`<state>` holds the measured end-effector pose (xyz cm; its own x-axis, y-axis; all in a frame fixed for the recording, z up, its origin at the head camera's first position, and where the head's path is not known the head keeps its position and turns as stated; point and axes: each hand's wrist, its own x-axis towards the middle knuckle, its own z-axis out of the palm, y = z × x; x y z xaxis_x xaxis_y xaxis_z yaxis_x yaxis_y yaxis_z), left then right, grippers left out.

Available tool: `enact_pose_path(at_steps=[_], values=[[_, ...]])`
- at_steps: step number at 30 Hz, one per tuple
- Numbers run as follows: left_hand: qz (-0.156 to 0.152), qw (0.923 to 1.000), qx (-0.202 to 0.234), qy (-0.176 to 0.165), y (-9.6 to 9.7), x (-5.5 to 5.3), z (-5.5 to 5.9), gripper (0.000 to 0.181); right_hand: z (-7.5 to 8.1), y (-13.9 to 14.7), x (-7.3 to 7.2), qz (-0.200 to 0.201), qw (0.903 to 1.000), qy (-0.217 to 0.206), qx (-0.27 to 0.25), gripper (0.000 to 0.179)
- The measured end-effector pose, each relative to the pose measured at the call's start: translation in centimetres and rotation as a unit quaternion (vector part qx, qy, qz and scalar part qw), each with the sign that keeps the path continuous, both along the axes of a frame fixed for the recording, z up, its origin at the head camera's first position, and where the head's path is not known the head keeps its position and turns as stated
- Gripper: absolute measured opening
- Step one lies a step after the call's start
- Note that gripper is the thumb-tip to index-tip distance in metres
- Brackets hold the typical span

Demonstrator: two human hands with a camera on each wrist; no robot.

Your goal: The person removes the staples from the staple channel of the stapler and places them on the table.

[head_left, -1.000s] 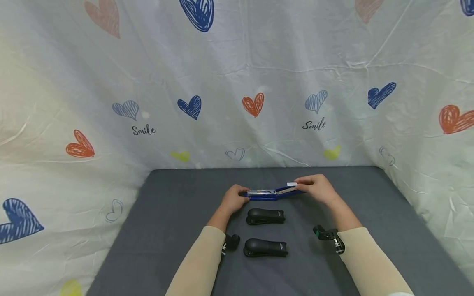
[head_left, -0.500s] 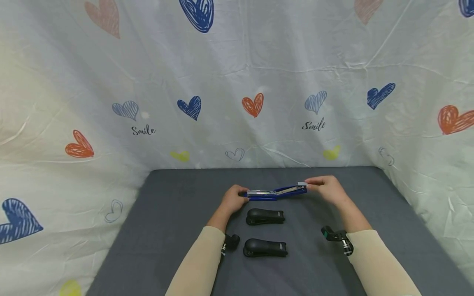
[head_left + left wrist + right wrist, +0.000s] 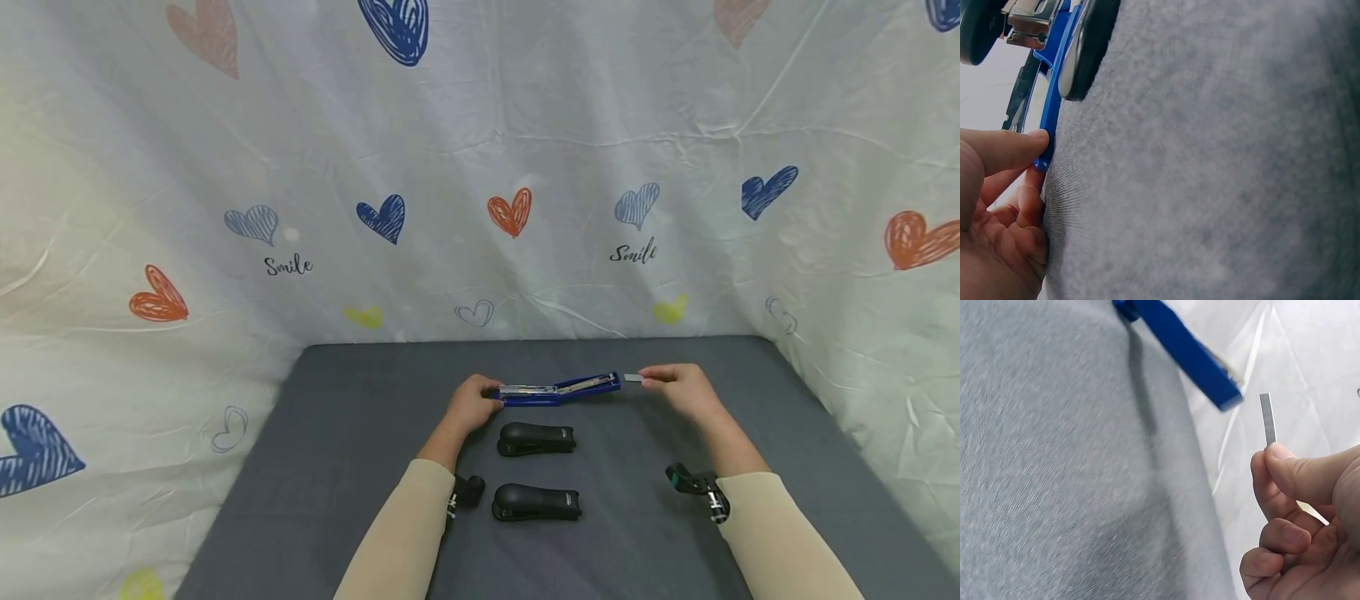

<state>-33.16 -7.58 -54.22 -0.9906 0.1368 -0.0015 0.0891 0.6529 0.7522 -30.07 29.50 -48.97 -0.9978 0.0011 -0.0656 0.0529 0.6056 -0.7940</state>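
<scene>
A blue stapler [image 3: 531, 402] lies opened out near the back of the table, its metal magazine showing and its right part raised at an angle. My left hand [image 3: 470, 406] holds the stapler's left end; in the left wrist view the thumb [image 3: 1029, 142] presses on the blue base [image 3: 1052, 109]. Just off the stapler's right tip, my right hand [image 3: 684, 390] pinches a short grey strip of staples [image 3: 1267, 419] between thumb and forefinger. The right wrist view shows this strip pointing up, apart from the stapler's raised blue part [image 3: 1188, 353].
Two black staplers lie closed in front of the blue one: a nearer one [image 3: 537, 503] and a farther one [image 3: 536, 439]. They sit between the forearms. Behind the grey-covered table [image 3: 360, 467] hangs a white curtain [image 3: 450, 275] printed with hearts.
My right hand has moved right with the staple strip, from over the stapler's raised part to beyond its tip. My left hand and the black staplers stay put.
</scene>
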Motion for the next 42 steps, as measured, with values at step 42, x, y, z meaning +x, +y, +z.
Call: enact_pose_path(at_steps=[42], values=[[0.007,0.9999,0.014,-0.004,0.0,-0.1,0.1,0.027,-4.0,0.5,-0.4,-0.021,0.9965,-0.018,0.079,0.033]])
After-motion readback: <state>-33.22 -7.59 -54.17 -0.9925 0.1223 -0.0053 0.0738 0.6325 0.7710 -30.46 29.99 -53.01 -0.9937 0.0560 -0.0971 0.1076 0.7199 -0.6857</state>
